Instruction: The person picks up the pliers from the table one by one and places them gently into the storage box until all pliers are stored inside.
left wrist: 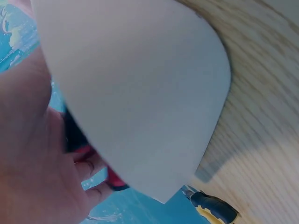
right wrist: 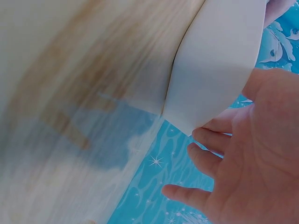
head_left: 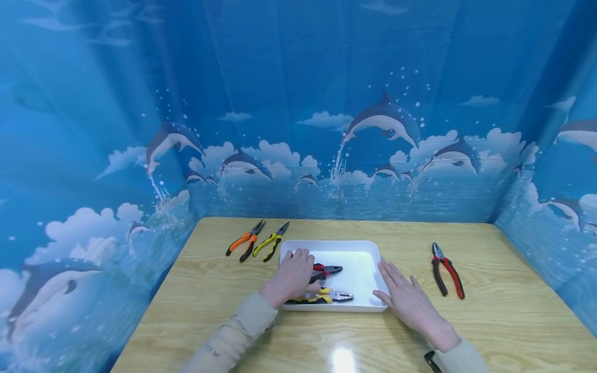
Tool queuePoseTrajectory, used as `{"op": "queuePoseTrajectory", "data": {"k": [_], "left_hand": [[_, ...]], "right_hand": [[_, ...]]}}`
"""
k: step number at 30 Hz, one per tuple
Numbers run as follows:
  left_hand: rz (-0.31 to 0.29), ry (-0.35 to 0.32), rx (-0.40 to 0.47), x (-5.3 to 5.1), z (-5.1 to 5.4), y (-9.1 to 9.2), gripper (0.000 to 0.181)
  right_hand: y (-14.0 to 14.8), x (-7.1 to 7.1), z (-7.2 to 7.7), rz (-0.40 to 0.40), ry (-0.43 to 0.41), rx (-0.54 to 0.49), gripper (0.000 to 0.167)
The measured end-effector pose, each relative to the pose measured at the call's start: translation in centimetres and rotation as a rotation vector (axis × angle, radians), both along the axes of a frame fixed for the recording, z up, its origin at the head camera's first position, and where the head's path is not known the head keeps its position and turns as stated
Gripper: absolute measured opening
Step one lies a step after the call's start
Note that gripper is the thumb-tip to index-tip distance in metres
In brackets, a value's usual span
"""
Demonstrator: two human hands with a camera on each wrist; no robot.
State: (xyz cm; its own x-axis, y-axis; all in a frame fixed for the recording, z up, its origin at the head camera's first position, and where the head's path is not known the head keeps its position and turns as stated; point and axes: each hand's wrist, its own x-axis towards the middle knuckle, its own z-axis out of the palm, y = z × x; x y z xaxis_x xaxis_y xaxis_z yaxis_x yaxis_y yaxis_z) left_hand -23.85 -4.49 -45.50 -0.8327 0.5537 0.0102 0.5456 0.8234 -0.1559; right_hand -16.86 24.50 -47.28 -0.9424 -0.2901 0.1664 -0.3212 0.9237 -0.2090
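Overhead access exists to the right half of the white tray [head_left: 361, 269]. Left end obstructed by the left hand [head_left: 293, 274] and red-and-black pliers [head_left: 333, 270]; near wall, by yellow-and-black combination pliers [head_left: 337, 295]. Right hand [head_left: 406, 296] blocks the right wall; passage remains between it and the outlying pliers [head_left: 440, 257].

Surroundings: the bench [head_left: 298, 336] is bounded at the back and on both sides by blue printed sheeting [head_left: 298, 62], hung in soft vertical folds. Leaping dolphins [head_left: 373, 115], white clouds [head_left: 326, 120] and pale rippled water [head_left: 298, 204] are depicted on it. Bench top: light wood grain, far corners rounded. A bright white reflection [head_left: 343, 358] is seen on its near part.
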Motion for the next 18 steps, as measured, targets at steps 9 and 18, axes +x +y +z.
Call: {"op": "queuePoseTrajectory", "data": {"k": [9,18], "left_hand": [[0.0,-0.062,-0.025,-0.9,0.2,0.1,0.049],[0.039,-0.241,0.036,-1.8,0.1,0.1,0.043]], "right_hand": [[0.1,0.0,0.1,-0.002,-0.005,0.004,0.069],[0.0,0.0,0.0,-0.006,-0.015,0.004,0.07]]}}
